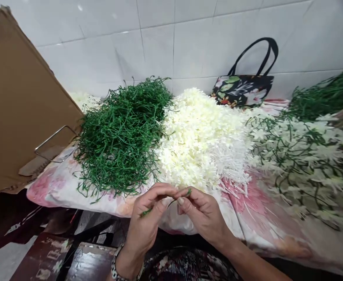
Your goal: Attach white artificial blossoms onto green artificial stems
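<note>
My left hand (150, 212) and my right hand (199, 212) meet at the front edge of the cloth-covered table, fingertips close together. Both pinch a thin green plastic stem (146, 212); one end shows by my left palm, and a green tip pokes out above my right fingers. Its middle part is mostly hidden by the fingers. Just beyond my left hand lies a large heap of green plastic stems (121, 136). Behind my right hand is a pile of cream-white artificial flowers (194, 132), with thin white strands at its right side.
A cardboard box (22, 97) stands at the left, with a bent metal wire (51, 138) beside it. A floral handbag (244, 89) leans by the tiled wall (156, 47). White flowers on green stems (308, 164) spread at the right. A wooden stool (89, 263) is below left.
</note>
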A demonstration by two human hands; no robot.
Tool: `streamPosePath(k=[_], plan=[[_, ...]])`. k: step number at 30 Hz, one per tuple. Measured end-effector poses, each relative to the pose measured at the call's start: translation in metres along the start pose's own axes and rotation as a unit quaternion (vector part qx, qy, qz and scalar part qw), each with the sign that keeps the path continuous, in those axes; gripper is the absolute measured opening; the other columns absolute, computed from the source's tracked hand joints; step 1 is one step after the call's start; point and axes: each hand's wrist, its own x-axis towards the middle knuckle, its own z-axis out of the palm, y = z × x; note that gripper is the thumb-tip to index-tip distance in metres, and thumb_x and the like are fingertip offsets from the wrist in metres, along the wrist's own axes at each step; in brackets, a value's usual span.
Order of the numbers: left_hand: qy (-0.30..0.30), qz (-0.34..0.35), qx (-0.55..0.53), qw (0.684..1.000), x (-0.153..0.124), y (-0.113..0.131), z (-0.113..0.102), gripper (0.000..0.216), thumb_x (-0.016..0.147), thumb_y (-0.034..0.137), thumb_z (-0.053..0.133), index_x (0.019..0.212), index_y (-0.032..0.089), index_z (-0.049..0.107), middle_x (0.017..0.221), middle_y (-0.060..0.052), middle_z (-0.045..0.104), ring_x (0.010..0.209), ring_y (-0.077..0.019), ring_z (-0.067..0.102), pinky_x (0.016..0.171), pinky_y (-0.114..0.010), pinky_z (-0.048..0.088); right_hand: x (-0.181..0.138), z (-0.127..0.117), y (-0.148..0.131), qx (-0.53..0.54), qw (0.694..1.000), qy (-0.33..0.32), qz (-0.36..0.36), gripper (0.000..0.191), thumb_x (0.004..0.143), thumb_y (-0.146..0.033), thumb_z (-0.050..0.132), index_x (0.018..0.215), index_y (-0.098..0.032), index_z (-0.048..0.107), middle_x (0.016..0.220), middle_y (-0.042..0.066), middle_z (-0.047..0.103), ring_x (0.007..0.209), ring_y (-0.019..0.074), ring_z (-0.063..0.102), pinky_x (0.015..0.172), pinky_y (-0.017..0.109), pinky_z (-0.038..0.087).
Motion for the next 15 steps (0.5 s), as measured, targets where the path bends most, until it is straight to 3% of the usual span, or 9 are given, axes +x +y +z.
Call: streamPosePath(k=[4, 8, 12, 15], plan=[[-0.030, -0.069, 0.058, 0.995, -0.001, -0.012, 0.011, 0.020, 0.082, 0.026, 0.058, 0.096, 0.021, 0.072, 0.101, -0.007, 0.066, 0.097, -0.0208, 0.058, 0.087, -0.029, 0.046, -0.005, -0.006, 0.004, -0.177, 0.979, -0.002, -0.099, 0.030, 0.088, -0.024, 0.042, 0.061, -0.017, 0.051, 0.050, -0.004, 0.048, 0.045, 0.0066, 0.043, 0.045, 0.018, 0.034], [-0.011, -0.072, 0.130, 0.989, -0.007, -0.024, 0.021, 0.017, 0.081, 0.026, 0.058, 0.089, 0.020, 0.072, 0.094, -0.005, 0.068, 0.093, -0.0201, 0.059, 0.085, -0.028, 0.046, -0.012, -0.004, 0.010, -0.287, 0.944, 0.028, -0.159, 0.035, 0.087, -0.022, 0.039, 0.052, -0.018, 0.043, 0.046, -0.003, 0.045, 0.043, 0.0080, 0.038, 0.045, 0.022, 0.029], [0.033, -0.085, 0.125, 0.988, -0.011, -0.035, 0.027, 0.016, 0.081, 0.028, 0.058, 0.077, 0.018, 0.069, 0.077, -0.003, 0.066, 0.071, -0.0146, 0.058, 0.063, -0.022, 0.047, -0.023, -0.009, 0.008, -0.378, 0.903, 0.029, -0.200, 0.034, 0.089, -0.020, 0.039, 0.057, -0.017, 0.051, 0.049, -0.001, 0.052, 0.044, 0.0106, 0.042, 0.048, 0.025, 0.032], [0.064, -0.128, 0.054, 0.988, -0.009, -0.037, 0.032, 0.020, 0.078, 0.034, 0.061, 0.070, 0.016, 0.063, 0.062, 0.000, 0.057, 0.053, -0.0098, 0.049, 0.047, -0.018, 0.039, -0.032, -0.035, 0.001, -0.414, 0.888, 0.034, -0.197, 0.029, 0.089, -0.020, 0.044, 0.063, -0.015, 0.057, 0.054, 0.000, 0.056, 0.050, 0.0109, 0.047, 0.051, 0.024, 0.036]])
